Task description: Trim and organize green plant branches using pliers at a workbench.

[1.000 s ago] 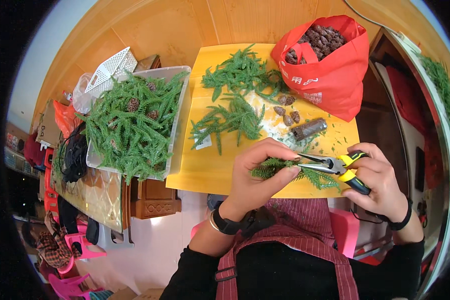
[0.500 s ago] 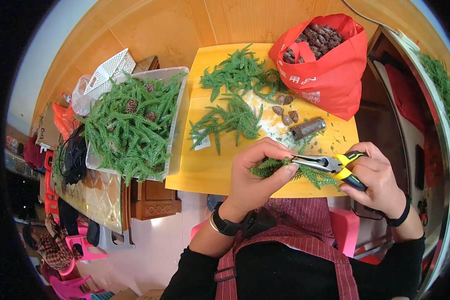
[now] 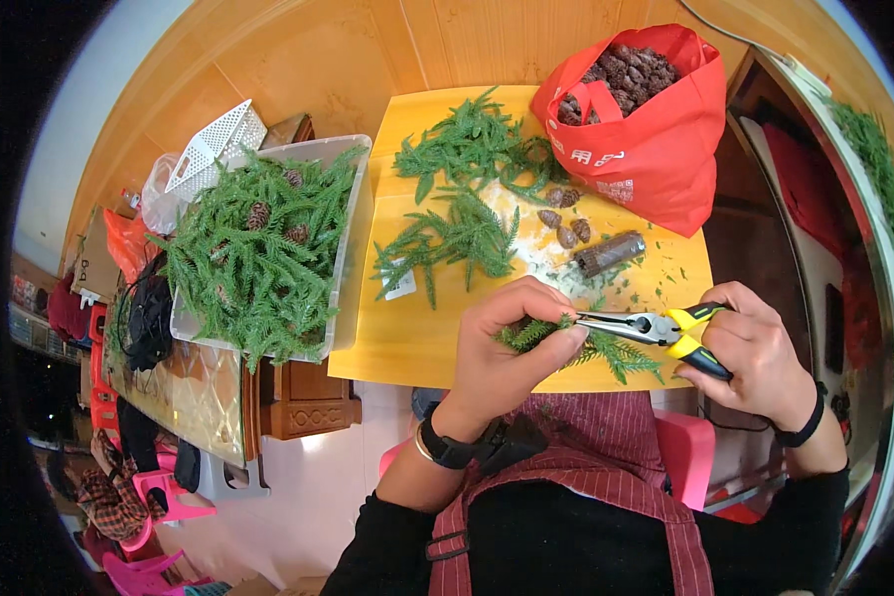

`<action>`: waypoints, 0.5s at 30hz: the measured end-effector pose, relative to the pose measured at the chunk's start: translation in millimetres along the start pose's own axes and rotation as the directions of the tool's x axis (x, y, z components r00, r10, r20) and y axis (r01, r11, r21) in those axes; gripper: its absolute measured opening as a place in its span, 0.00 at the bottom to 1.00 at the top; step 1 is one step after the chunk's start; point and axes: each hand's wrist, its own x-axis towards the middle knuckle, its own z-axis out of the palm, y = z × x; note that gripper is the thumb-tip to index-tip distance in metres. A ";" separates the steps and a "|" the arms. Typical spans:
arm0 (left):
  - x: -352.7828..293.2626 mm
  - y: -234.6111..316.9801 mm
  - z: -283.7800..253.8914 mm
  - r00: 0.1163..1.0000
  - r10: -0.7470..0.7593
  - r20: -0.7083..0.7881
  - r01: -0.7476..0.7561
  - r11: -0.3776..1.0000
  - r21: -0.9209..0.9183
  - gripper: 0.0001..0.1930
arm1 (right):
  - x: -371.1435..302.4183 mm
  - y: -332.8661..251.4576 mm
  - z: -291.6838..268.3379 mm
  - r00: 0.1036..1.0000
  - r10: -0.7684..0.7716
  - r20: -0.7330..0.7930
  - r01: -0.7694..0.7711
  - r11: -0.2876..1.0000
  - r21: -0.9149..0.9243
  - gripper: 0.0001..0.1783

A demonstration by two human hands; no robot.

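Observation:
Between its thumb and fingers, my left hand pinches a green artificial pine sprig over the near edge of the yellow table board. My right hand grips long-nose pliers with yellow and black handles. The jaw tips reach the sprig's stem end beside my left fingertips; whether they are closed on it I cannot tell. Beyond my hands lie more pine sprigs, a few small pine cones and a dark brown cylinder among white powder and green bits.
A clear plastic bin heaped with pine sprigs and cones stands left of the board. At the back right is a red bag full of pine cones. A white basket sits behind the bin. A person is far off at lower left.
My left hand and the sprig have shifted very slightly left, and the pliers' jaws have moved slightly left and down with them. The grips look the same.

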 end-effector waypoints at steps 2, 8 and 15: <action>-0.3 1.0 1.7 1.000 -0.025 -0.006 0.025 0.999 -0.024 0.06 | -0.4 -0.2 -0.4 1.000 0.000 -0.003 0.000 1.000 -0.005 0.14; -2.8 -0.9 0.1 0.994 -0.104 -0.016 0.102 0.990 -0.096 0.05 | 2.8 -4.0 -2.6 1.000 -0.016 -0.015 0.016 1.000 -0.022 0.12; -3.6 -2.9 0.1 0.990 -0.144 -0.006 0.140 0.966 -0.216 0.04 | 2.9 -1.8 -1.3 0.999 0.020 0.038 -0.023 0.996 0.085 0.13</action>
